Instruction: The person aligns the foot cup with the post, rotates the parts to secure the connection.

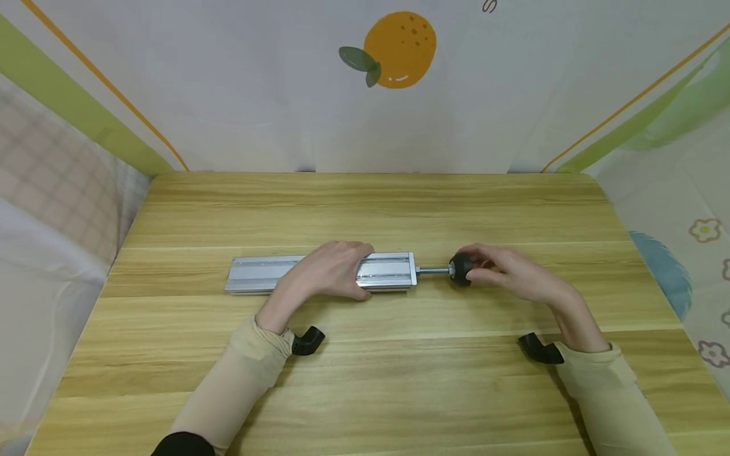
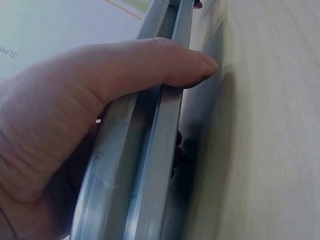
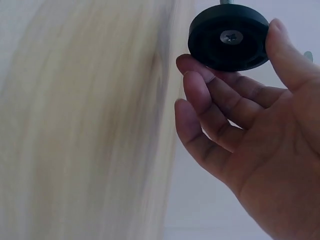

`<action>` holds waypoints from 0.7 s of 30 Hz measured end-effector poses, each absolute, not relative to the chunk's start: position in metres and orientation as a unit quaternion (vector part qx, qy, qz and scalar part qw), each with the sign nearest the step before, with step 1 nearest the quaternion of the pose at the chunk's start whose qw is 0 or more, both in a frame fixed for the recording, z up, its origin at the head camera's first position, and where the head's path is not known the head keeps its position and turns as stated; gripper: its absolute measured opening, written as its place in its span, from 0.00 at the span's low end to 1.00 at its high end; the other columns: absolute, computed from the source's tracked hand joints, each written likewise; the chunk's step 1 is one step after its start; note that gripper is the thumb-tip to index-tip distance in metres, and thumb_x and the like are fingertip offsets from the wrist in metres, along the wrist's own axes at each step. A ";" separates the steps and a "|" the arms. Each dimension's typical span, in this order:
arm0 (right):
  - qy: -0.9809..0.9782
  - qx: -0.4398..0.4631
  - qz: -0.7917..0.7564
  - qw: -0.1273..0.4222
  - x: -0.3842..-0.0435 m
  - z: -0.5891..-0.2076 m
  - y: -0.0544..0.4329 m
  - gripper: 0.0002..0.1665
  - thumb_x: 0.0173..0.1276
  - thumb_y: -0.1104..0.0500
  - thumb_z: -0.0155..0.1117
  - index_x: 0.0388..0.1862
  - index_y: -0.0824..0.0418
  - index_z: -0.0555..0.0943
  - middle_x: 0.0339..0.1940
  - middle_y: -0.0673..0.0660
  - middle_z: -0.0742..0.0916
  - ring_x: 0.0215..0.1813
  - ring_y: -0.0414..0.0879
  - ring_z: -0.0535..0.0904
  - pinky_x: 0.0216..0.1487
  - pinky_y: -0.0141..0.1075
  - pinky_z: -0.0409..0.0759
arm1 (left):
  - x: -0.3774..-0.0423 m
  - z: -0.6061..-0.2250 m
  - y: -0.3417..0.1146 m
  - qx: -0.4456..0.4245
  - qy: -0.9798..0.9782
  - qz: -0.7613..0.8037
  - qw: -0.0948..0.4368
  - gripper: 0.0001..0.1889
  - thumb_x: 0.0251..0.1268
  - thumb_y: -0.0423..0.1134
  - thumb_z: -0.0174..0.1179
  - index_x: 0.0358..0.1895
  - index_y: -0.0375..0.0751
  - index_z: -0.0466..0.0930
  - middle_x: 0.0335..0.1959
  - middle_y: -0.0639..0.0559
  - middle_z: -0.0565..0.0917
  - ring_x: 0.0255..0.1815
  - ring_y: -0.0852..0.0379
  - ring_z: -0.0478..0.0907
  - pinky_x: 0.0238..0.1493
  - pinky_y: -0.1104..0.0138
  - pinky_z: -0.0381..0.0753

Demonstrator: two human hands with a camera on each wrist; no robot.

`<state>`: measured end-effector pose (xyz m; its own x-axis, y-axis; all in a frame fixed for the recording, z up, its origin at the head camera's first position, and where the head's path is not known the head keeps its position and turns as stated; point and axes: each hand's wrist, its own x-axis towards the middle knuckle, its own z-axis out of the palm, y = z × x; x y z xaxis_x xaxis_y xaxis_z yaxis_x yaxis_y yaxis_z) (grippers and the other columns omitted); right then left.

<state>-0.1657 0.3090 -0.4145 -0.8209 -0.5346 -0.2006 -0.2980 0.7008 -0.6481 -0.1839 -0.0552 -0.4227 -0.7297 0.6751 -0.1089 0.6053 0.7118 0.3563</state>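
A long silver aluminium profile [image 1: 388, 271] lies crosswise over the middle of the table. My left hand [image 1: 331, 269] grips it from above, the thumb on the near side; in the left wrist view the thumb [image 2: 165, 62] wraps over its grooved edge. From the profile's right end a threaded rod [image 1: 435, 270] sticks out, carrying a round black levelling foot [image 1: 460, 270]. My right hand [image 1: 507, 271] pinches that foot by its rim between thumb and fingers. In the right wrist view a cross-head screw [image 3: 231, 37] shows at the centre of the foot's underside.
The wood-grain table [image 1: 399, 392] reaches back to a white curtain [image 1: 245, 82] with an orange print. Patterned cloth also hangs at both sides. A bent black piece [image 1: 308, 341] sits at the left cuff, and a similar black piece [image 1: 540, 349] at the right cuff.
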 end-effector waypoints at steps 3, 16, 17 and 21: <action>0.901 -0.227 -0.312 0.200 -0.166 -0.415 0.310 0.30 0.80 0.49 0.56 0.73 0.63 0.70 0.54 0.55 0.87 0.54 0.47 0.83 0.53 0.36 0.83 | -0.184 -0.423 -0.055 0.346 0.918 0.152 0.119 0.28 0.47 0.52 0.76 0.50 0.44 0.77 0.37 0.56 0.83 0.30 0.59 0.74 0.38 0.64 0.79; 0.898 -0.219 -0.306 0.228 -0.164 -0.412 0.310 0.30 0.85 0.48 0.45 0.76 0.64 0.68 0.72 0.65 0.78 0.73 0.61 0.74 0.69 0.59 0.73 | -0.184 -0.422 -0.054 0.349 0.916 0.158 0.119 0.26 0.46 0.52 0.76 0.45 0.46 0.76 0.35 0.57 0.81 0.29 0.60 0.73 0.35 0.66 0.77; 0.898 -0.217 -0.307 0.228 -0.164 -0.412 0.310 0.30 0.85 0.47 0.45 0.76 0.63 0.67 0.72 0.65 0.78 0.74 0.61 0.73 0.70 0.59 0.73 | -0.184 -0.422 -0.054 0.350 0.916 0.159 0.119 0.27 0.46 0.52 0.76 0.45 0.45 0.76 0.35 0.57 0.81 0.29 0.60 0.73 0.35 0.66 0.76; 0.890 -0.216 -0.333 0.224 -0.165 -0.415 0.310 0.32 0.81 0.48 0.54 0.77 0.60 0.65 0.69 0.62 0.79 0.67 0.57 0.78 0.64 0.50 0.79 | -0.184 -0.422 -0.055 0.350 0.916 0.157 0.118 0.27 0.46 0.52 0.76 0.46 0.45 0.76 0.36 0.56 0.82 0.30 0.59 0.73 0.36 0.65 0.77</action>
